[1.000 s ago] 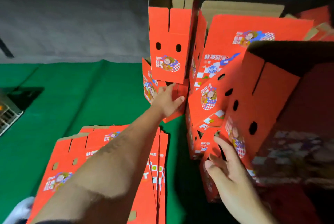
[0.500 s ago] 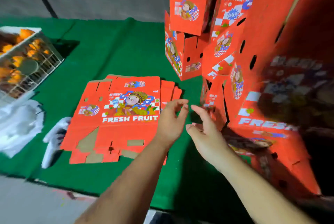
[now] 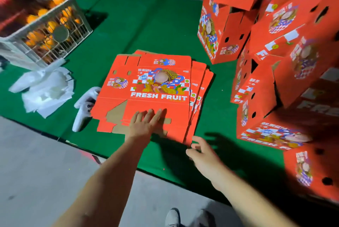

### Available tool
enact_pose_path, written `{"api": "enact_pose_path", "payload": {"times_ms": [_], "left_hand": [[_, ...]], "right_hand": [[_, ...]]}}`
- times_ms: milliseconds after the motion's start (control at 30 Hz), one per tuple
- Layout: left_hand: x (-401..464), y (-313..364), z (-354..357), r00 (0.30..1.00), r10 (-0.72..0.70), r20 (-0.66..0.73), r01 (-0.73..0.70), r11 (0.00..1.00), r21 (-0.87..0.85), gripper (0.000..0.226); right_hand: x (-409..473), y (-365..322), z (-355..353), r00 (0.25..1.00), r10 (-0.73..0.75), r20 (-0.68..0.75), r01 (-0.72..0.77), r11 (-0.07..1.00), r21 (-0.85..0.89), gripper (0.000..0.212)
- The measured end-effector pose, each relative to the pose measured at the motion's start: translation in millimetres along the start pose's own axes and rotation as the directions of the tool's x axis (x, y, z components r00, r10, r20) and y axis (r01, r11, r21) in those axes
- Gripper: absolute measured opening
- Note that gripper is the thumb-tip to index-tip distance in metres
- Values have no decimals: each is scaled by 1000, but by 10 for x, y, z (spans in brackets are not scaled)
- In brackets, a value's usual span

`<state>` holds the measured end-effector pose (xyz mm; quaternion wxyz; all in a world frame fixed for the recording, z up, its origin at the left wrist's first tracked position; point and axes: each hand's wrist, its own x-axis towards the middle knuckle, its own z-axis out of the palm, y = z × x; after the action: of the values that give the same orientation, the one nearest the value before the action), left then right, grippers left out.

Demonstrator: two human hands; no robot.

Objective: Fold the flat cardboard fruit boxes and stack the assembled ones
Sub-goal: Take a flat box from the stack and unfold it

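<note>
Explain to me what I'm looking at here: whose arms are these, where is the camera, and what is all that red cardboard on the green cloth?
No machine here: a person wears a wide-angle camera on the head, so you look down along their own bare arms. The left hand lies with straight fingers on the near edge of the top flat box, part of a small pile of unfolded red "FRESH FRUIT" cartons on the green cloth. The right hand hovers open by the pile's near right corner, gripping nothing. On the right stand the assembled boxes, stacked in a leaning heap. To the left sit a white crate of oranges, some crumpled white packing sheets and a white handheld controller beside the pile. The person's shoes show at the bottom.
</note>
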<state>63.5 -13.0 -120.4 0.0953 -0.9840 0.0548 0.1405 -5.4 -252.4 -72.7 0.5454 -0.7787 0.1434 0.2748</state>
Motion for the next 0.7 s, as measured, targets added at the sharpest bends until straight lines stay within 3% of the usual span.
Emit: {"api": "enact_pose_path", "payload": {"times_ms": [167,267,400,467,567,700], "left_hand": [[-96,-47,125,967,166,-194,-150,984,96,73],[-198,-194,84,898,312,-309,-288,950,122,58],[-297,-305,-58,880,364,-304,-346,931,113,40],[-344,-347,-243,852,359,-382,-342,933,113,25],[-417,-329,-465,814,325,-481,-369,929,3,28],[-623,-212,-801,661,338,-670,-481,876,-32,32]], "right_hand": [[-13,313,223,991,124,-56,-115,984,133,43],[-85,410,351,985,157,-65,-141,968,206,40],[-130,398,392,979,154,-134,-118,963,241,46],[-128,341,359,972,145,-188,-103,971,218,54],[-152,206,260,958,27,-287,10,992,126,72],[-276,69,102,928,-268,-259,270,962,-32,75]]}}
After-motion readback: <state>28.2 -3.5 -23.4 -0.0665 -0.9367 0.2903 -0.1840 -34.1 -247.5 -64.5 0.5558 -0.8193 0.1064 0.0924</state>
